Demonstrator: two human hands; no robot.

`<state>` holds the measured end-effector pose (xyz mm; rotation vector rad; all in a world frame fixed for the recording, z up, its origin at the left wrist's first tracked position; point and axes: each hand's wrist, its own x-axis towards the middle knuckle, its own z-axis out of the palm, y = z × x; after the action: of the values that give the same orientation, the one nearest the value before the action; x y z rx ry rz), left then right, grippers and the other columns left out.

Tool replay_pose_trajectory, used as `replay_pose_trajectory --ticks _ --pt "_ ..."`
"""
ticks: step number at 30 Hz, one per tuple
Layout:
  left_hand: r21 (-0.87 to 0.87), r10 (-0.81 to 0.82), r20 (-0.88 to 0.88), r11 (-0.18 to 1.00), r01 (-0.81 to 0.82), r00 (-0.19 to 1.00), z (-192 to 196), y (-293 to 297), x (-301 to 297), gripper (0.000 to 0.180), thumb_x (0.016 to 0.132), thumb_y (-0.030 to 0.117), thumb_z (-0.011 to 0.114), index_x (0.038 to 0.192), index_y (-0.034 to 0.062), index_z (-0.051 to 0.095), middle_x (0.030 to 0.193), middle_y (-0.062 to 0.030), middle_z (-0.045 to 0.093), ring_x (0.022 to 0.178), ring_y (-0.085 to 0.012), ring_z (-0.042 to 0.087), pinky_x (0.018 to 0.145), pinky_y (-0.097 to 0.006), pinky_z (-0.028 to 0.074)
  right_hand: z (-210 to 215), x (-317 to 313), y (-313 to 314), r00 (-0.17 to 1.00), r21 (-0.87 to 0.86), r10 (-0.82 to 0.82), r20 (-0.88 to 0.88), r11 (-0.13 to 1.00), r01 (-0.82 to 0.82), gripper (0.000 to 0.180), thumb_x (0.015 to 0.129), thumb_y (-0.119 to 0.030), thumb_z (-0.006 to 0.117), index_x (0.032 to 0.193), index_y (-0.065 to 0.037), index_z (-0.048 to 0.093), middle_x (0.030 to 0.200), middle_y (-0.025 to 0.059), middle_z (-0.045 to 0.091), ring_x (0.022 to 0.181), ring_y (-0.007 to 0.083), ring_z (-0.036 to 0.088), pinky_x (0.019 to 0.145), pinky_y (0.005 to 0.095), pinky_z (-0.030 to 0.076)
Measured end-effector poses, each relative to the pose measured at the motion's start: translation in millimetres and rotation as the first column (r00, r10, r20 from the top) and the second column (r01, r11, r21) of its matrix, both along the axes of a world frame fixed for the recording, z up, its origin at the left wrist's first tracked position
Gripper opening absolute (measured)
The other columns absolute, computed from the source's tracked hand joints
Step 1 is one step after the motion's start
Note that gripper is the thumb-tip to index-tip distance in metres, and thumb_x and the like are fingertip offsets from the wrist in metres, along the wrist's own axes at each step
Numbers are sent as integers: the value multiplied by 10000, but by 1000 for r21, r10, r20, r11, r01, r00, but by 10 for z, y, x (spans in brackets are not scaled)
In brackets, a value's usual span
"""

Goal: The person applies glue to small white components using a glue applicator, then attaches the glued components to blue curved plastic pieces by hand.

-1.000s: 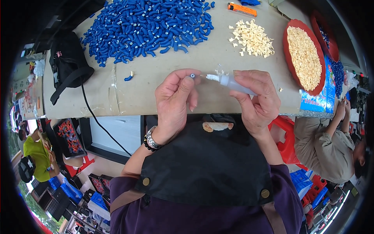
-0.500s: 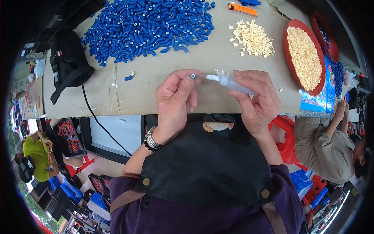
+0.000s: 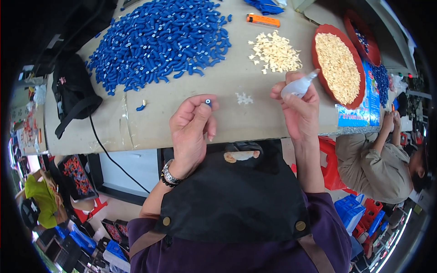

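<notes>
Blue piece (image 3: 208,102) in left grip (image 3: 190,124)

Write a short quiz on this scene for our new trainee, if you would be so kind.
1. Which hand holds the bottle?
2. True or false: the cream pile lies between the blue pile and the red bowls.
3. Fill in the colour: the left hand holds a small ___ piece.

Key:
1. The right hand.
2. True.
3. Blue.
</notes>
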<state>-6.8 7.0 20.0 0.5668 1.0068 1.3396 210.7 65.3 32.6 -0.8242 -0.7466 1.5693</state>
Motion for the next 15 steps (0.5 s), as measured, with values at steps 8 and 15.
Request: replay_pose_trajectory --ticks 8,15 --pt "-4 -2 18 1000 2 1000 -32 24 -7 228 930 139 566 1078 -34 574 926 -81 622 515 -63 468 449 -191 351 73 60 378 519 191 -141 843 980 -44 113 762 -12 661 867 8 626 754 42 618 738 142 637 661 287 493" --pt "3 -21 20 1000 21 1000 -51 47 -20 234 924 142 579 1071 -40 573 925 -88 622 519 -70 481 450 -195 360 -97 41 497 240 341 -282 929 904 -256 175 660 20 740 814 -40 679 812 60 640 755 172 621 675 280 470"
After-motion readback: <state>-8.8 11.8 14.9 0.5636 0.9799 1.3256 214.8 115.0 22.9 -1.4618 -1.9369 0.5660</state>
